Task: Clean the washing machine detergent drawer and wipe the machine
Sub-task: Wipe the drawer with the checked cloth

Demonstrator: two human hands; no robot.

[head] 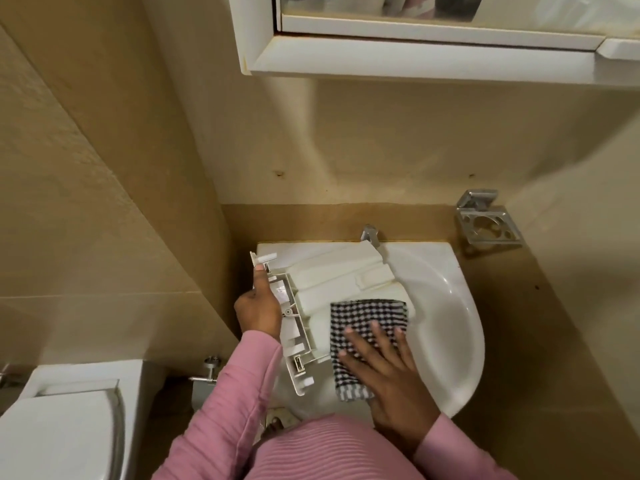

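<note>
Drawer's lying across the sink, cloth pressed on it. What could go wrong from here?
1. The detergent drawer spans the sink and is gripped only at its front end by the left hand. Pressure from the flat right hand on the cloth could tip or slide it into the basin.
2. Its far end sits close to the tap, so a hard wipe could knock the plastic against the metal.

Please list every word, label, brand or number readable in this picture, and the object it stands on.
No text can be read.
The detergent drawer, checked cloth, washbasin and mirror cabinet show no lettering; faint marks near the drawer's front are too blurred.
</note>
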